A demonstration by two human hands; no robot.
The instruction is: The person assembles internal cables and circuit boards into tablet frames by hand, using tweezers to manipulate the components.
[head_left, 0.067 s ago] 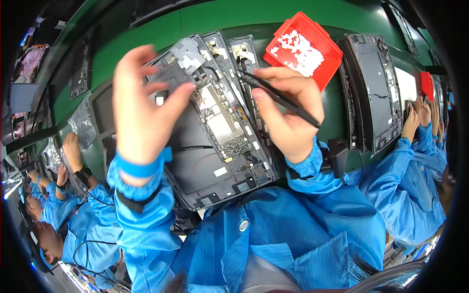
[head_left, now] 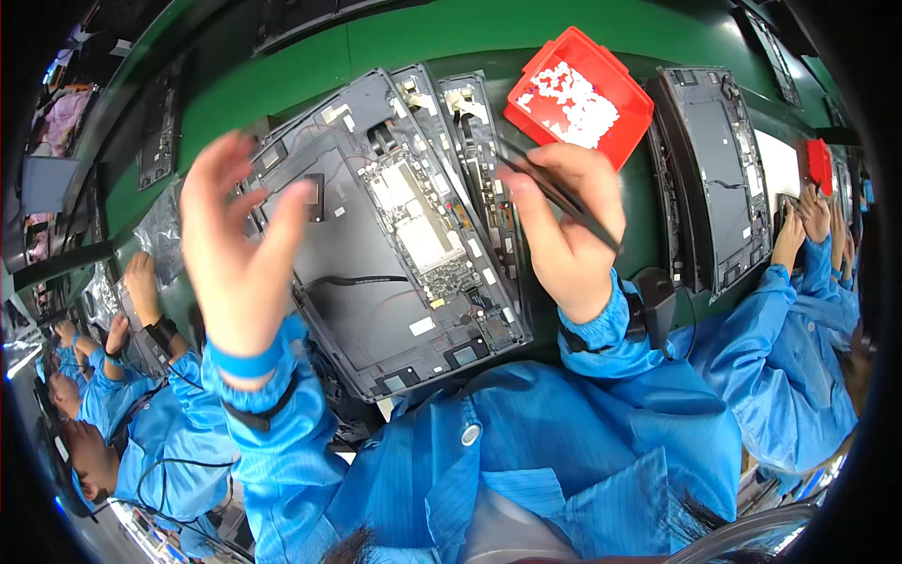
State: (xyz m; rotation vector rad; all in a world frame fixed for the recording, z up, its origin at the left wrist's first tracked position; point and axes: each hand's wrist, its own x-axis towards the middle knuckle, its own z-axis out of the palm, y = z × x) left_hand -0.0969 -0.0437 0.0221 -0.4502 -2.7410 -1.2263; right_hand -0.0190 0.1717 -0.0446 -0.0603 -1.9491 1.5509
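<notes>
I watch two bare hands above an opened, dark grey electronics chassis (head_left: 362, 249) lying askew at the centre of the frame.
The left hand (head_left: 235, 258), blurred at centre-left, has its fingers spread wide and curved, nothing visible in them; right of centre, the right hand (head_left: 578, 230) has its fingers closed around slim black tweezers (head_left: 571, 202). I see flat, smooth panelling beside a narrow circuit board (head_left: 451, 279) with shiny silver shield plates (head_left: 430, 242). A glossy red plastic bin (head_left: 628, 141) holding small white pieces (head_left: 584, 113) sits upper right on the green surface (head_left: 413, 42).
</notes>
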